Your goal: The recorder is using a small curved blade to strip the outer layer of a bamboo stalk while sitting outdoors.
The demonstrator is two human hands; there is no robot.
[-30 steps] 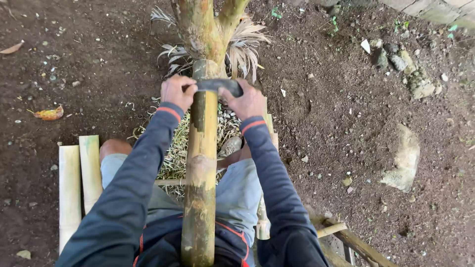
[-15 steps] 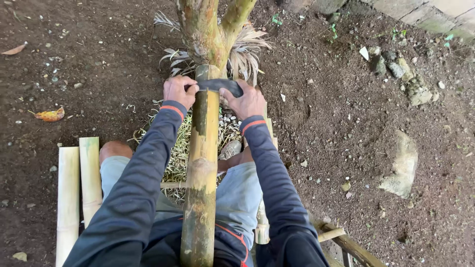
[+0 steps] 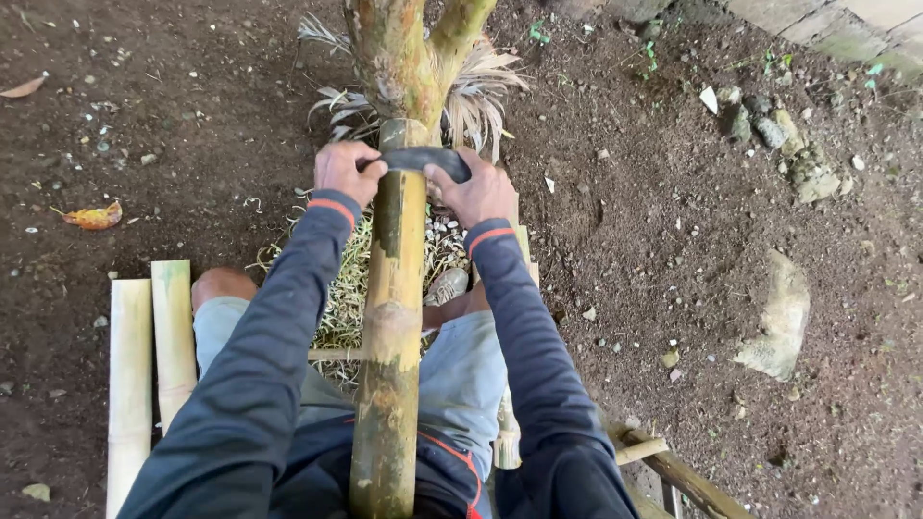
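- The ground point(image 3: 673, 240) is bare dark soil with stones and dry leaves; it takes up most of the view and everything lies on it.
- The pole point(image 3: 392, 327) is a thick green-yellow bamboo length running from the person's lap up to the tree point(image 3: 404, 58); its far end seems butted against the trunk, probably so that it cannot slide away under a pull; it lies between the knees, which would keep it from rolling.
- Two split slats point(image 3: 149, 365) lie side by side on the soil at the person's left, apart from the pole; more bamboo pieces point(image 3: 663, 461) lie at the lower right.
- A heap of pale shavings point(image 3: 346, 288) sits under the pole, between the legs.
- The blade point(image 3: 421, 159) is a dark curved piece laid across the top of the pole near its far end, at a right angle to it; held at both ends like this it can be drawn along the skin.
- The left hand point(image 3: 344, 171) is closed tight round the blade's left end, fingers curled over; it rests beside the pole.
- The right hand point(image 3: 481, 192) is closed round the right end in the same way, thumb over the top; neither hand shows any gap.
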